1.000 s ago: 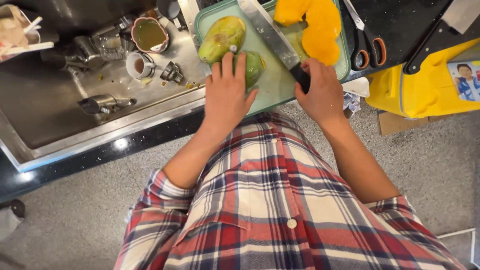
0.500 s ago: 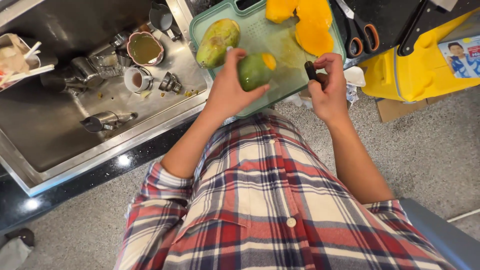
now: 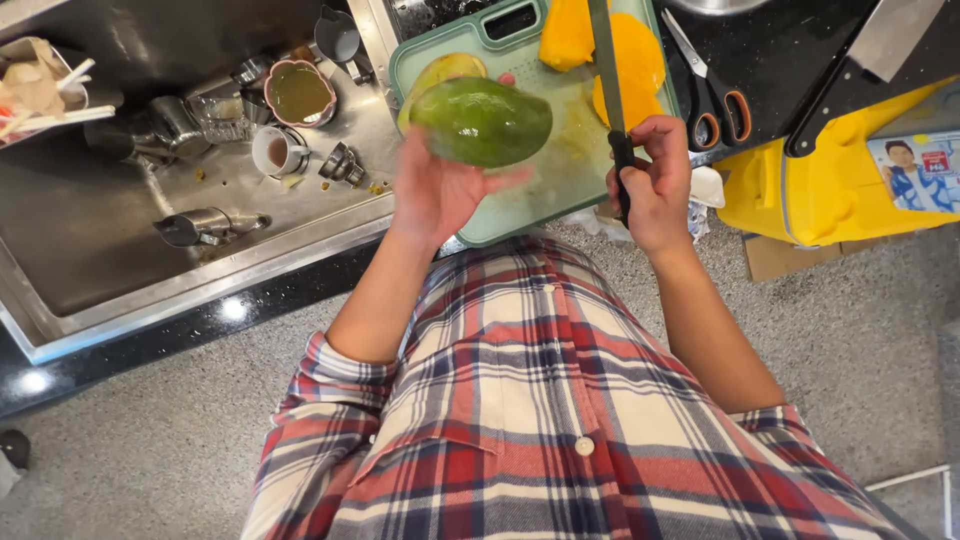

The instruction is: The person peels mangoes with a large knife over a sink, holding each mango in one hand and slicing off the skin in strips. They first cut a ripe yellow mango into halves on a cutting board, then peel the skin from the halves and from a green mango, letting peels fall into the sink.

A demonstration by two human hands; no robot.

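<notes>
Right of the knife (image 3: 608,80): yellow box (image 3: 830,180), pictured label (image 3: 918,172).

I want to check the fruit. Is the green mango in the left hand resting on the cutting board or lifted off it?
Lifted: the left hand holds the green mango up above the cutting board.

One knife (image 3: 607,80), one scissors (image 3: 712,95)

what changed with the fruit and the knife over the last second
The left hand lifted the green oval fruit off the pale green plastic cutting board and now holds it up in the air. The right hand kept its grip on the long-bladed knife, which now points away across the board. The orange fruit pieces, the orange-handled scissors and the second fruit stayed put.
</notes>
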